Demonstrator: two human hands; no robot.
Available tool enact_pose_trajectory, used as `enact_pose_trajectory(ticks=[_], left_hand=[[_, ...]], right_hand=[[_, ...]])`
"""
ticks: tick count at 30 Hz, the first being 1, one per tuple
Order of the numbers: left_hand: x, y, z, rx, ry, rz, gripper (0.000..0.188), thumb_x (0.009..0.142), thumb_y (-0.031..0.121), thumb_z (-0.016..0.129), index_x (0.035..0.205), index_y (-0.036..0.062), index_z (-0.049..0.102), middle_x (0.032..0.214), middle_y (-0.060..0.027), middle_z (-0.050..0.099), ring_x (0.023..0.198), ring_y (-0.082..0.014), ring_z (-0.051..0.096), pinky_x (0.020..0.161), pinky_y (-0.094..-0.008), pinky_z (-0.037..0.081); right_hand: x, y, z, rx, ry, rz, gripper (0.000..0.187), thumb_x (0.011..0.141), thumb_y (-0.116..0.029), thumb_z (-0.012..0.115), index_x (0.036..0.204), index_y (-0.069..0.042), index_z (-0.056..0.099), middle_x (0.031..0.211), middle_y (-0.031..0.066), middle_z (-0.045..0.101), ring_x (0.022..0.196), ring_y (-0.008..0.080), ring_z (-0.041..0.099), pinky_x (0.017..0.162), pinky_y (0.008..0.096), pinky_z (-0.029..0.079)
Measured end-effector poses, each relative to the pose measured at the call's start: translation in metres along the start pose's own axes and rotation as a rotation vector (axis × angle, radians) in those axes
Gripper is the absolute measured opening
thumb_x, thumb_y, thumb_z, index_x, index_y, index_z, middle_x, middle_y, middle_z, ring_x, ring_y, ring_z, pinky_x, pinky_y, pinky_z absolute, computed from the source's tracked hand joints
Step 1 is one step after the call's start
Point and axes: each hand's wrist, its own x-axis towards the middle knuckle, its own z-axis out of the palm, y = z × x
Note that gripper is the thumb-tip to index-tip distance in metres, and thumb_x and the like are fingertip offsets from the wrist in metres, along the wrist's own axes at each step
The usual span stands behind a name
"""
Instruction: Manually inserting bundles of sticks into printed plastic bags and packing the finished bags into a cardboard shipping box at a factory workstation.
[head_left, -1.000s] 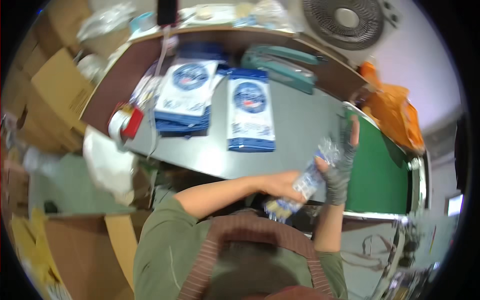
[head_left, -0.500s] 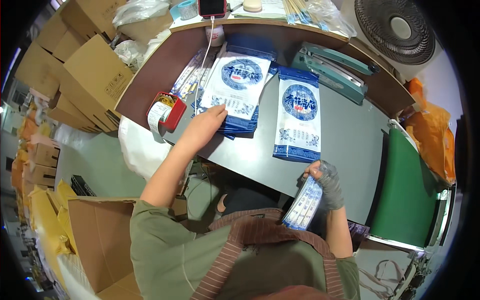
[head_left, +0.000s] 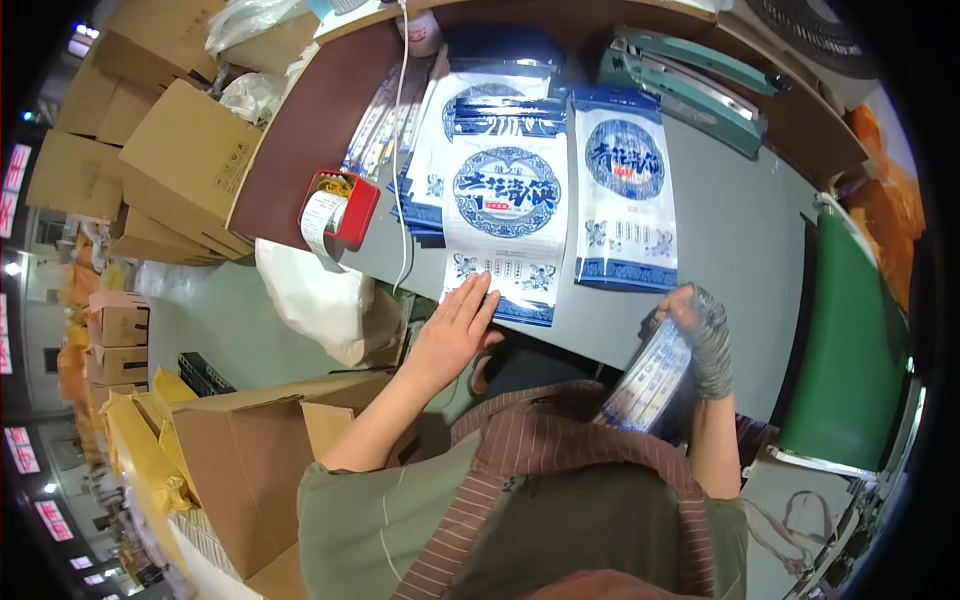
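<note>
Our left hand [head_left: 455,335] on a bag [head_left: 508,225], our right hand [head_left: 703,330] around packets [head_left: 650,380]

Our hands are apart: the left's fingers lie spread on the bag's lower end; the right's curl tight around the packets' upper end. The bag lies ahead of our left hand, the nearer one, long axis running away from us, lower edge by the table [head_left: 740,215]'s front edge. A second bag [head_left: 626,195] lies just right; beyond it, room opens.

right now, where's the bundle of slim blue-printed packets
Right of centre in the head view, the bundle is in the right hand, by the near edge of the grey table.
</note>
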Motion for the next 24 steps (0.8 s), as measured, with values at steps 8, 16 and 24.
enact_pose_trajectory(ticks=[8, 16, 24], left_hand=[[0.028, -0.013, -0.019, -0.412, 0.098, -0.316, 0.027, 0.079, 0.002, 0.067, 0.105, 0.0063, 0.059, 0.085, -0.0119, 0.064, 0.078, -0.0321, 0.064, 0.065, -0.0369, 0.05], [0.116, 0.027, 0.0, -0.544, 0.548, -0.146, 0.031, 0.076, 0.002, 0.066, 0.107, 0.0035, 0.061, 0.078, -0.0167, 0.062, 0.071, -0.0366, 0.06, 0.064, -0.0397, 0.048], [0.173, 0.171, 0.053, -0.408, -0.219, 0.263, 0.026, 0.084, 0.005, 0.053, 0.108, 0.0021, 0.063, 0.091, -0.0182, 0.061, 0.09, -0.0366, 0.06, 0.078, -0.0444, 0.049]], right_hand=[[-0.02, -0.002, 0.003, -0.033, -0.024, -0.009, 0.032, 0.079, -0.034, 0.072, 0.084, -0.004, 0.063, 0.076, 0.0046, 0.063, 0.069, 0.0117, 0.058, 0.064, 0.0244, 0.047], [-0.071, 0.005, -0.038, 0.017, 0.091, -0.118, 0.027, 0.082, -0.028, 0.07, 0.087, -0.002, 0.063, 0.077, 0.0072, 0.065, 0.07, 0.0137, 0.062, 0.066, 0.0266, 0.051], [-0.1, 0.024, -0.071, -0.089, 0.232, -0.275, 0.026, 0.085, -0.029, 0.066, 0.086, -0.003, 0.062, 0.08, 0.0049, 0.064, 0.073, 0.0114, 0.059, 0.069, 0.0243, 0.046]])
